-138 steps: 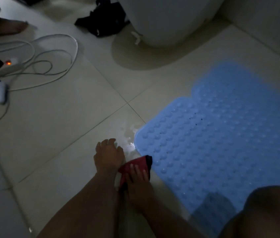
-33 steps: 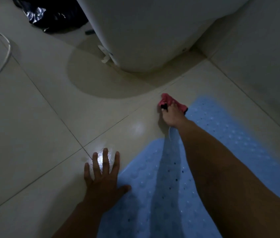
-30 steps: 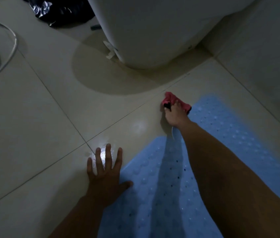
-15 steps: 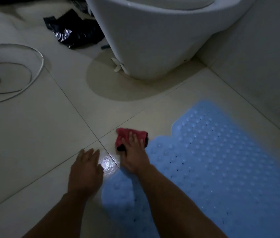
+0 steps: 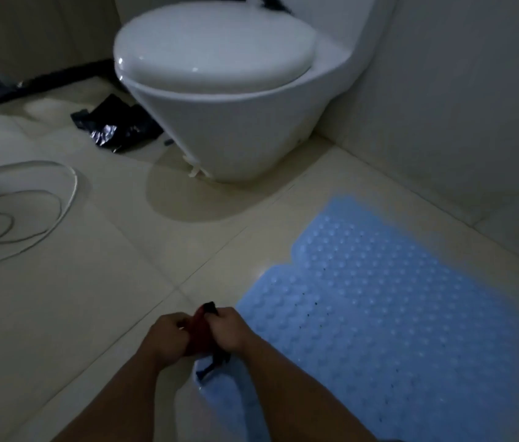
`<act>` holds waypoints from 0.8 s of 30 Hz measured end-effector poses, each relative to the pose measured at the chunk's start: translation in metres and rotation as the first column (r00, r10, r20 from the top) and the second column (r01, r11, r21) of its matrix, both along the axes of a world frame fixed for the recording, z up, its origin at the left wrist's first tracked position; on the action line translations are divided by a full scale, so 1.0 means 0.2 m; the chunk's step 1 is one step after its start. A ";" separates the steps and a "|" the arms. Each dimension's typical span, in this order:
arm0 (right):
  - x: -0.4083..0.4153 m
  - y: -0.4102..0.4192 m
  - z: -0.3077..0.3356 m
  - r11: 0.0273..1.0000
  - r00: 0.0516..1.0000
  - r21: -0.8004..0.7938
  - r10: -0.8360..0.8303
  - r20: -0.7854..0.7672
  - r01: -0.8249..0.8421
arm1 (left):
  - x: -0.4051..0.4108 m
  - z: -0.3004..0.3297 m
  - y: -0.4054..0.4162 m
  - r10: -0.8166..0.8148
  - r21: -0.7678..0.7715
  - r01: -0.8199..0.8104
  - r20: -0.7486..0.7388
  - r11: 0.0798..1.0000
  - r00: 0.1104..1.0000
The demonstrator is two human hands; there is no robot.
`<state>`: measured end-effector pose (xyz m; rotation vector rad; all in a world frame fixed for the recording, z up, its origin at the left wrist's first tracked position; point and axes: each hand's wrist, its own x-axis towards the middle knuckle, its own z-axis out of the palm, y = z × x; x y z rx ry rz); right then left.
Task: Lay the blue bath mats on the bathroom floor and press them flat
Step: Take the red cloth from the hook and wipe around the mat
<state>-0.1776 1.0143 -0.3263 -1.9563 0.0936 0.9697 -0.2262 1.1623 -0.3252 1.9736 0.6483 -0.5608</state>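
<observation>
Both hands are up off the floor, side by side, and they share one thing: a red cloth (image 5: 198, 330) bunched between them. The left hand (image 5: 169, 338) has its fingers curled tight round the cloth's left side; the right hand (image 5: 231, 330) is curled round the right side, a dark strip of the cloth hanging below it. The blue bath mat (image 5: 379, 314) lies flat on the tiled floor (image 5: 60, 314), just right of the hands, its bumpy surface running toward the wall. Its near corner sits under the right forearm. Beyond stands a white toilet (image 5: 220, 90), lid down. White cable (image 5: 28, 212) loops on the floor's left edge; black plastic (image 5: 114, 127) lies crumpled beside the toilet base.
</observation>
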 end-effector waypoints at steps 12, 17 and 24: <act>0.24 -0.93 1.16 0.780 0.727 0.088 -0.611 0.313 0.619 | 0.65 1.23 -0.84 -0.468 -0.002 0.480 0.220 0.877 0.856; 0.13 -1.23 2.00 0.653 0.542 0.122 -0.705 0.457 0.747 | 0.68 2.06 -1.14 -0.566 -0.073 0.591 0.212 0.804 0.796; 0.00 -1.43 3.22 0.573 0.432 0.213 -0.771 0.467 0.791 | 0.61 3.38 -1.39 -0.657 -0.320 0.650 0.102 0.689 0.747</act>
